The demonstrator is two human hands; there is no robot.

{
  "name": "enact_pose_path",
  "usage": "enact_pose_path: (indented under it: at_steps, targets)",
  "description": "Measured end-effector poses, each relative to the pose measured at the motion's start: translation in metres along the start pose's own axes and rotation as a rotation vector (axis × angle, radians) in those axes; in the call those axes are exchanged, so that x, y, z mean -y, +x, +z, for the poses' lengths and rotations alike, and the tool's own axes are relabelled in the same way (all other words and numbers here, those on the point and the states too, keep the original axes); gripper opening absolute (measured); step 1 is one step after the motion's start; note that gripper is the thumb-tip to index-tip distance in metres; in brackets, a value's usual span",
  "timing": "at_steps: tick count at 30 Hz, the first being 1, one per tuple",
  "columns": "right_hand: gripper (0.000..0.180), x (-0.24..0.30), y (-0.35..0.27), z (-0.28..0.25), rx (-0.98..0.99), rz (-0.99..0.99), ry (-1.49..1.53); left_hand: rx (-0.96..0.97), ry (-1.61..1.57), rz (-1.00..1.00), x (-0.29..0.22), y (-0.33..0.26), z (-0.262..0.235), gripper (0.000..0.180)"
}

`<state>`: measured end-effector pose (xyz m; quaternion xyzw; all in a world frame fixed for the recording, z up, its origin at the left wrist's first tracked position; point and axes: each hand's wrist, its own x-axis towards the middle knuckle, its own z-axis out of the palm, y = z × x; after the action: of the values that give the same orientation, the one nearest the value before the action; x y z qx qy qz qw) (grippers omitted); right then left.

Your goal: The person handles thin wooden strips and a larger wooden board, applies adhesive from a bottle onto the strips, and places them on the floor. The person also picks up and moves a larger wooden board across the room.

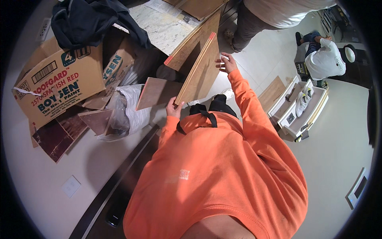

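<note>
A plywood board (205, 71) with a red-marked end stands tilted on edge in front of me. My left hand (174, 108) grips its near lower end, thumb and fingers on either side. Close to the board's right edge is my right hand (227, 63), its fingers apart; I cannot tell whether the fingertips touch the wood. Behind, another plywood panel (195, 44) leans by the stone-topped counter (167, 34). A smaller brown board (157, 93) sits left of the held one, partly hidden by it.
At left are a cardboard box (65, 81) with scrap boards (59, 135), a plastic sack (131, 113) and dark cloth (93, 22). One person (274, 16) stands beyond; another (326, 57) crouches at right near a white drawer-like box (292, 109) holding sneakers (303, 101).
</note>
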<state>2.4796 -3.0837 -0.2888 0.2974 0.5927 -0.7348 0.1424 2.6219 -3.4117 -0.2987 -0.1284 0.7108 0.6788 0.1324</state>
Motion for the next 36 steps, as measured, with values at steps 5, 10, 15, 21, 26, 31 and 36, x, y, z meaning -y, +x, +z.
enact_pose_path:
  at_steps: [5, 10, 15, 21, 26, 31, 36]
  targets:
    - [0.059, -0.018, -0.044, 0.019, -0.056, -0.026, -0.028, 0.235, 0.011, -0.032, -0.005, -0.014, -0.001, 0.042]
    - [0.104, -0.031, -0.077, 0.044, -0.138, -0.141, -0.166, 0.296, 0.101, -0.012, -0.012, -0.021, -0.002, 0.041]
    - [0.106, -0.043, -0.076, 0.067, -0.168, -0.204, -0.319, 0.318, 0.203, 0.079, -0.022, -0.024, 0.001, 0.040]
    - [0.107, -0.046, -0.078, 0.075, -0.124, -0.179, -0.228, 0.283, 0.265, 0.139, -0.028, -0.029, 0.005, 0.038]
    - [0.107, -0.043, -0.082, 0.076, -0.142, -0.149, -0.194, 0.258, 0.194, 0.152, -0.025, -0.031, 0.007, 0.039]
    - [0.104, -0.043, -0.082, 0.078, -0.159, -0.130, -0.206, 0.251, 0.213, 0.185, -0.022, -0.032, 0.008, 0.040]
    - [0.095, -0.026, -0.081, 0.062, -0.268, -0.197, -0.052, 0.252, 0.175, 0.181, -0.022, -0.032, 0.010, 0.039]
